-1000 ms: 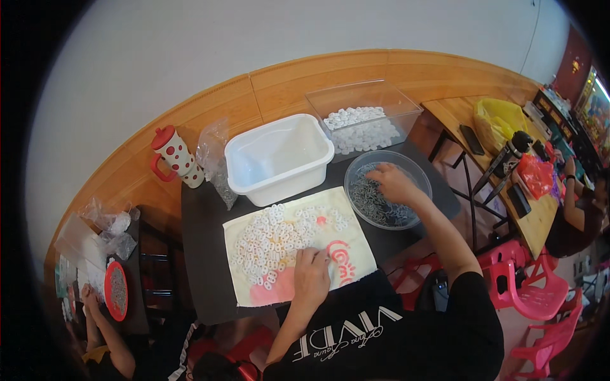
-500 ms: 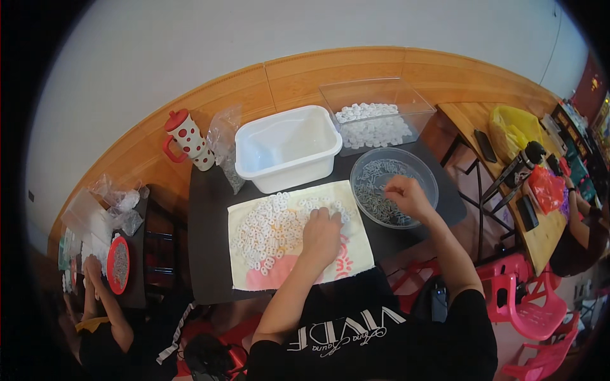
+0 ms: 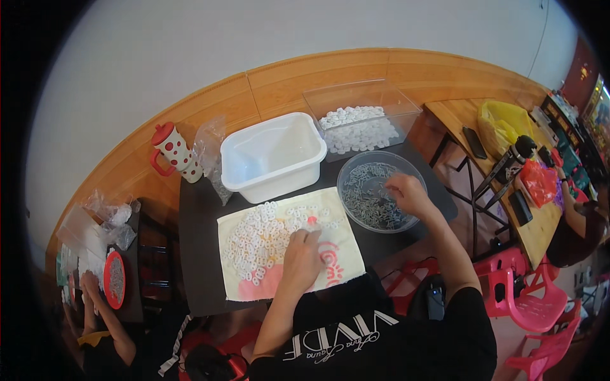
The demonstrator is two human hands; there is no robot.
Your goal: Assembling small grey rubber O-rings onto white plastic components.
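Observation:
My left hand (image 3: 302, 259) rests low over a cream cloth (image 3: 311, 287) with red and pink print. Its fingers are bent together, and their grip is hidden. Small white plastic pieces with holes (image 3: 254, 238) lie thickly on the cloth, with a few scattered beyond the fingertips. My right hand (image 3: 410, 194) is over a round clear tub (image 3: 416, 170), thumb and fingers pinched together. Inside the tub lie many thin grey screws or nails (image 3: 375, 200). What the right fingers hold is too small to make out.
Behind the cloth stand a white basin (image 3: 273, 174) and a clear bin (image 3: 362, 127) with white round pieces. A clear bag (image 3: 213, 159) and a dotted tumbler (image 3: 176, 152) are at left. Other people work at both sides. Pink chairs (image 3: 530, 305) stand at right.
The whole view has shifted slightly. My left hand has drawn a little nearer to me and left over the cloth. Within the tub, my right hand has moved slightly right.

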